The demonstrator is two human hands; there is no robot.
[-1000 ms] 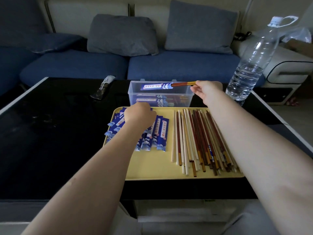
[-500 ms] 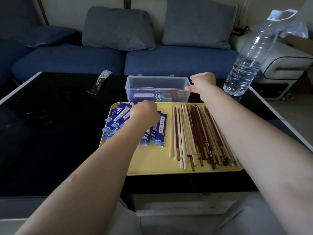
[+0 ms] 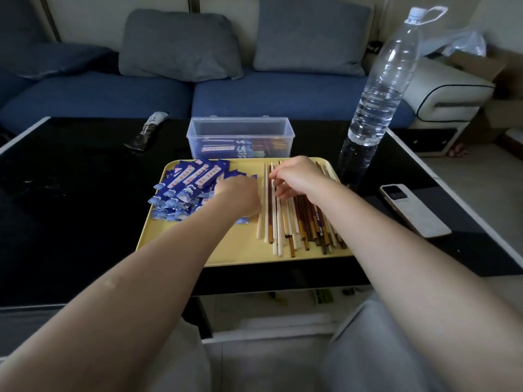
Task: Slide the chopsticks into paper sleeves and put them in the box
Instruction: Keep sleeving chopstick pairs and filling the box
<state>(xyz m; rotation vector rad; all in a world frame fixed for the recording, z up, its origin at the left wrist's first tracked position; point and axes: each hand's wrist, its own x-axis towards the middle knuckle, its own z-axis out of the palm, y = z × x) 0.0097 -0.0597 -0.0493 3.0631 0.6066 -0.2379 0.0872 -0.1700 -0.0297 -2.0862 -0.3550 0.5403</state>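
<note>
**Both hands down on the yellow tray**

The right hand (image 3: 297,176) sits over the far end of the loose chopsticks (image 3: 294,219), fingers curled down onto the white and brown sticks at the left edge of the row; whether it actually pinches one cannot be told from here. The left hand (image 3: 237,196) is at centre frame, knuckles up, resting on the right edge of the blue paper sleeves (image 3: 189,185); its fingers are tucked out of sight, so its grip cannot be told either.

The sleeves lie heaped on the left half of the yellow tray (image 3: 226,250), the chopsticks side by side on the right half, tips pointing toward the lower edge of the frame. Just beyond the tray stands the clear plastic box (image 3: 240,131), lid off, with several sleeved chopsticks lying in its bottom.

All of it is on a black desk (image 3: 70,207). A water bottle (image 3: 382,89) stands upper right, a white remote control (image 3: 413,210) lies right of the tray, a dark wrapper (image 3: 147,131) upper left. A blue sofa (image 3: 268,94) fills the top.
</note>
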